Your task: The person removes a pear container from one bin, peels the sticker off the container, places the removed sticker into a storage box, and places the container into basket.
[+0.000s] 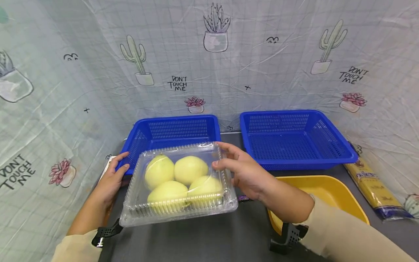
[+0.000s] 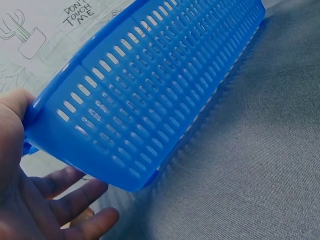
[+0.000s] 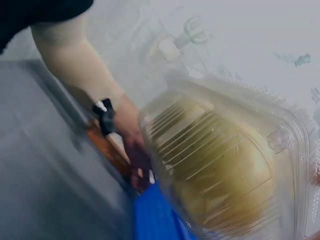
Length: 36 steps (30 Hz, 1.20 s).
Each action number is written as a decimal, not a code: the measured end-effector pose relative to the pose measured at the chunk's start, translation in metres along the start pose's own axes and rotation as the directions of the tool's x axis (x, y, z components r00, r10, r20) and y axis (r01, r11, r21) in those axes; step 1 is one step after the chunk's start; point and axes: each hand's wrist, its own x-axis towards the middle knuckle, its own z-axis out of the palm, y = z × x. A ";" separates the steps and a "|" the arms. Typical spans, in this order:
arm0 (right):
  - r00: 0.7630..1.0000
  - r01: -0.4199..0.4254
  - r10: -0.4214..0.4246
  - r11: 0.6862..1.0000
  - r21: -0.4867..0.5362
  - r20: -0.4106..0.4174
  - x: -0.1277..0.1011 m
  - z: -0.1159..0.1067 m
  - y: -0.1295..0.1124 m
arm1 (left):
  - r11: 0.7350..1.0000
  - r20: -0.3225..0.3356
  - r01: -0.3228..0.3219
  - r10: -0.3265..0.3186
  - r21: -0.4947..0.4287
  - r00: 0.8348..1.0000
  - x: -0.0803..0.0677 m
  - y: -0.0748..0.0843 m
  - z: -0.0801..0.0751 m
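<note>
My right hand [image 1: 245,171] grips the right edge of a clear plastic clamshell box [image 1: 154,214], thumb on the lid. The box is tilted above the dark table and shows several pale yellow-green fruits [image 1: 191,170] that look like pears. Behind it stands the left blue basket [image 1: 178,127], its front partly hidden by the box. At that basket's left front corner my left hand [image 1: 109,185] holds on. The left wrist view shows the thumb over the blue rim [image 2: 65,75] and the other fingers [image 2: 80,202] spread lower down.
A second blue basket [image 1: 278,140] stands at the back right. In front of it lies a yellow basin [image 1: 322,185], partly behind my right forearm. A yellow packet [image 1: 376,185] rests along the right side. Patterned cloth [image 1: 229,72] hangs behind the table.
</note>
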 end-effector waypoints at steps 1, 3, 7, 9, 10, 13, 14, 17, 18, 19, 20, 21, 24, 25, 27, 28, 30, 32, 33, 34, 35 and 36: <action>1.000 -0.010 0.010 1.000 -0.004 0.000 0.004 -0.002 -0.005 | 1.000 0.004 0.010 -0.010 0.007 1.000 0.000 0.001 -0.001; 1.000 -0.029 0.029 0.999 -0.014 -0.007 0.010 -0.007 -0.014 | 0.999 0.008 0.033 -0.034 0.026 0.999 0.000 0.003 -0.002; 0.998 -0.052 0.051 0.998 -0.046 -0.032 0.027 -0.014 -0.028 | 0.996 0.004 0.067 -0.067 0.055 0.998 0.001 0.005 -0.002; 0.998 -0.050 0.048 0.998 -0.048 -0.042 0.035 -0.017 -0.034 | 0.995 0.000 0.078 -0.078 0.060 0.997 0.001 0.007 -0.002; 0.998 -0.047 0.044 0.998 -0.051 -0.045 0.040 -0.018 -0.036 | 0.995 -0.001 0.082 -0.082 0.057 0.997 0.001 0.008 -0.001; 0.997 -0.047 0.045 0.998 -0.037 -0.062 0.054 -0.020 -0.041 | 0.995 -0.007 0.090 -0.090 0.052 0.996 0.000 0.010 -0.001; 0.997 -0.049 0.047 0.998 -0.032 -0.066 0.059 -0.020 -0.042 | 0.994 -0.009 0.093 -0.092 0.053 0.996 0.000 0.010 -0.001; 0.995 -0.057 0.054 0.998 -0.023 -0.086 0.075 -0.021 -0.043 | 0.993 -0.020 0.102 -0.102 0.056 0.995 0.000 0.011 0.001; 0.994 -0.057 0.055 0.998 -0.020 -0.091 0.080 -0.021 -0.043 | 0.993 -0.023 0.106 -0.105 0.057 0.994 0.000 0.011 0.001; 0.994 -0.056 0.054 0.998 -0.019 -0.094 0.085 -0.021 -0.043 | 0.993 -0.026 0.109 -0.107 0.056 0.994 0.000 0.010 0.001; 0.994 -0.054 0.052 0.998 -0.018 -0.097 0.091 -0.021 -0.043 | 0.992 -0.030 0.110 -0.108 0.055 0.994 0.000 0.010 0.001; 0.994 -0.051 0.050 0.999 -0.017 -0.096 0.096 -0.021 -0.042 | 0.992 -0.033 0.112 -0.110 0.051 0.993 0.001 0.010 0.001; 0.995 -0.045 0.044 0.999 -0.011 -0.092 0.111 -0.023 -0.040 | 0.992 -0.039 0.114 -0.112 0.044 0.993 0.003 0.007 0.002; 0.995 -0.045 0.044 0.999 -0.008 -0.089 0.116 -0.022 -0.040 | 0.992 -0.041 0.115 -0.114 0.042 0.993 0.003 0.007 0.002; 0.995 -0.046 0.045 0.999 -0.010 -0.089 0.126 -0.021 -0.039 | 0.992 -0.044 0.116 -0.114 0.042 0.992 0.003 0.008 0.002; 0.995 -0.047 0.046 0.999 -0.010 -0.093 0.131 -0.021 -0.039 | 0.992 -0.044 0.116 -0.114 0.043 0.992 0.003 0.008 0.002; 0.994 -0.049 0.047 0.999 -0.017 -0.098 0.141 -0.020 -0.038 | 0.992 -0.042 0.116 -0.114 0.043 0.993 0.003 0.009 0.002; 0.993 -0.048 0.045 0.998 -0.026 -0.105 0.150 -0.020 -0.037 | 0.993 -0.043 0.114 -0.112 0.041 0.993 0.003 0.010 0.002; 0.993 -0.049 0.045 0.998 -0.029 -0.106 0.154 -0.019 -0.036 | 0.993 -0.042 0.112 -0.111 0.041 0.993 0.002 0.010 0.003; 0.993 -0.050 0.047 0.998 -0.028 -0.108 0.158 -0.019 -0.036 | 0.993 -0.042 0.112 -0.111 0.039 0.993 0.002 0.011 0.003; 0.993 -0.052 0.048 0.998 -0.032 -0.111 0.162 -0.018 -0.034 | 0.993 -0.043 0.111 -0.110 0.038 0.993 0.002 0.011 0.003; 0.992 -0.055 0.051 0.998 -0.029 -0.113 0.166 -0.018 -0.033 | 0.993 -0.044 0.111 -0.109 0.036 0.993 0.001 0.011 0.003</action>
